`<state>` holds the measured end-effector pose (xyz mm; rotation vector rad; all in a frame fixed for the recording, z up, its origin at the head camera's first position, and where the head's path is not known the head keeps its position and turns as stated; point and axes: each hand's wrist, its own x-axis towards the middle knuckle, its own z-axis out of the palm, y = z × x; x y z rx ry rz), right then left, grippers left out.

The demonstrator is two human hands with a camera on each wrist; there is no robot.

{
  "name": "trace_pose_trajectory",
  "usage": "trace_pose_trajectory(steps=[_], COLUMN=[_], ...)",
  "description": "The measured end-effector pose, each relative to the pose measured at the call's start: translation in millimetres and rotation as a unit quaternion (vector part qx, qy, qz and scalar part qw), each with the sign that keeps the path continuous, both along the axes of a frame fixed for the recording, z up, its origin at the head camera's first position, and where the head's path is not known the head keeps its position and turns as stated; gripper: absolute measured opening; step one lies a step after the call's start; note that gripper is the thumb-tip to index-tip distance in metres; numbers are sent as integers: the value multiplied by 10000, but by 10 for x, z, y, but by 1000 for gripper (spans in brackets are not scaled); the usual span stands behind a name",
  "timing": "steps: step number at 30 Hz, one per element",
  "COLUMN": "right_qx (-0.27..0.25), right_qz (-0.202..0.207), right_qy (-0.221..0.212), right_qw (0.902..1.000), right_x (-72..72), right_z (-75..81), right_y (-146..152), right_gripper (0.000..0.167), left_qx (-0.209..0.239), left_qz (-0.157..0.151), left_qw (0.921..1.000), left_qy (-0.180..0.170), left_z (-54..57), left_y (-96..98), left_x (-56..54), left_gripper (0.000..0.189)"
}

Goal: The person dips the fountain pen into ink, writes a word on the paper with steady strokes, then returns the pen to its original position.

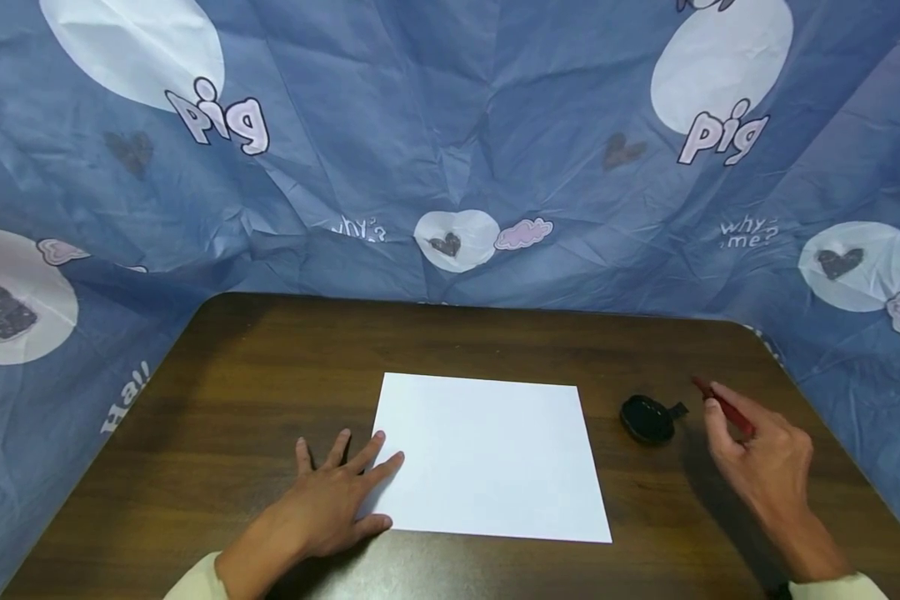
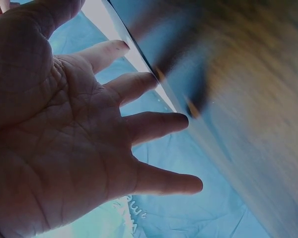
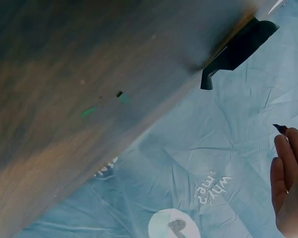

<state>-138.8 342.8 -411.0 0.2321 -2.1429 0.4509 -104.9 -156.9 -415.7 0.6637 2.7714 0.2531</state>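
A blank white sheet of paper [image 1: 487, 458] lies on the table. My left hand [image 1: 333, 504] is spread at its left edge, with the index finger and thumb at the paper; in the left wrist view the fingers [image 2: 159, 126] are straight and apart. At the right, my right hand [image 1: 768, 454] pinches a slim dark red pen [image 1: 733, 412] above the table, its tip toward the upper left. The right wrist view shows the pen's dark pointed tip [image 3: 279, 129] beyond the fingers [image 3: 285, 153]. Left of this hand sits a small round black dish [image 1: 647, 419] with a short tab.
The brown wooden table [image 1: 330, 342] has rounded far corners. A blue printed cloth [image 1: 390, 150] hangs behind it and down both sides. In the right wrist view, the black dish [image 3: 243, 47] stands close to the table's edge line.
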Motion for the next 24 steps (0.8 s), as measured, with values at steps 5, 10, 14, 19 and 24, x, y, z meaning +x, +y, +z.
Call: trace_pose_trajectory(steps=[5,10,14,19,24], right_qx=[14,-2,19,61,-175], right_qz=[155,235,370,490,462], right_qy=[-315,-500,-348,-250,-216], right_qw=[9994,9985,9987,9985,9985], right_x=[12,6,-8,-10,-6], right_z=[9,11,5,-11,-15], right_y=[4,7,5,-4,2], right_gripper=[29,29,26,25,23], left_qx=[-14,4,-6,-22,0], left_qz=[-25,-20,-6,7,-28], left_qw=[10000,10000,10000,10000,10000], left_qy=[16,19,50,28,72], left_z=[-4,0,8,13,1], left_y=[1,0,1,2,-5], left_x=[-1,0,0,4,10], left_gripper=[73,72,72,71,71])
